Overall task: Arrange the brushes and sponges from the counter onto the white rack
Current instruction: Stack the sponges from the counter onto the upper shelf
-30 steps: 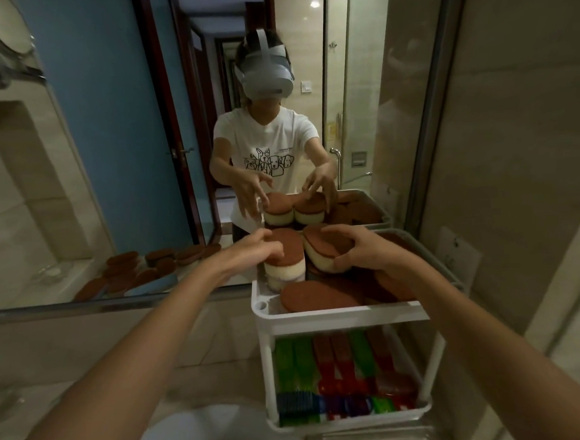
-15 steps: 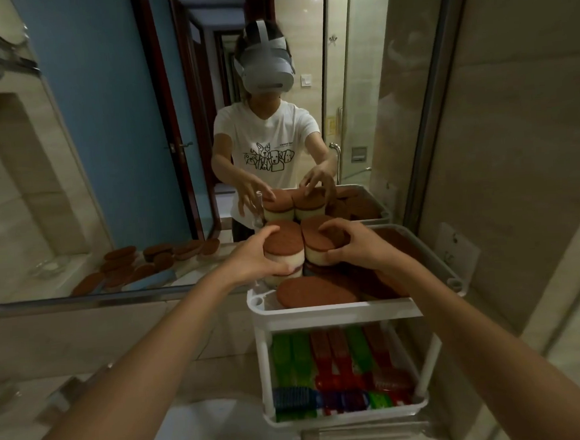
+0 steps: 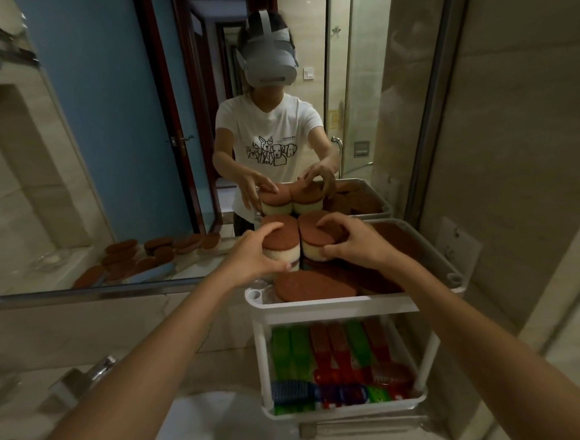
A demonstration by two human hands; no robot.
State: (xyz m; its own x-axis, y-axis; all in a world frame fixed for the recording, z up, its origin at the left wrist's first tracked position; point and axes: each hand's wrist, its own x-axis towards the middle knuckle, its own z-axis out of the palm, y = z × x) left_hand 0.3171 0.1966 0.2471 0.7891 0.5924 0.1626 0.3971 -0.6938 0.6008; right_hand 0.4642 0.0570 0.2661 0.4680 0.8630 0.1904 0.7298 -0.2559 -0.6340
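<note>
Head view, risk of toppling: two sponge stacks [image 3: 297,243] standing side by side at the back of the white rack [image 3: 332,308], on its top tier, each a brown-topped sponge over a cream layer; probably unstable, since soft and piled high; a push from one side only, or a quick release, likely to tip one stack onto the flat sponges [image 3: 315,285] lying in front, or over the rim toward the mirror.
Head view, risk of crowding: top tier nearly full; little free floor for more sponges.
Head view, left hand [image 3: 253,256]: curled around the left stack, fingers half open, thumb on the brown top, fingertips against the cream side; clasping, not lifting as far as visible.
Head view, right hand [image 3: 350,243]: wrapped on the right stack, fingers bent over the brown top, thumb low on the cream side.
Head view, brushes [image 3: 336,364]: green, red and blue, lying in rows on the lower tier.
Head view, remaining sponges [image 3: 136,256]: seen only as a reflection in the mirror, on the counter, well apart from the rack.
</note>
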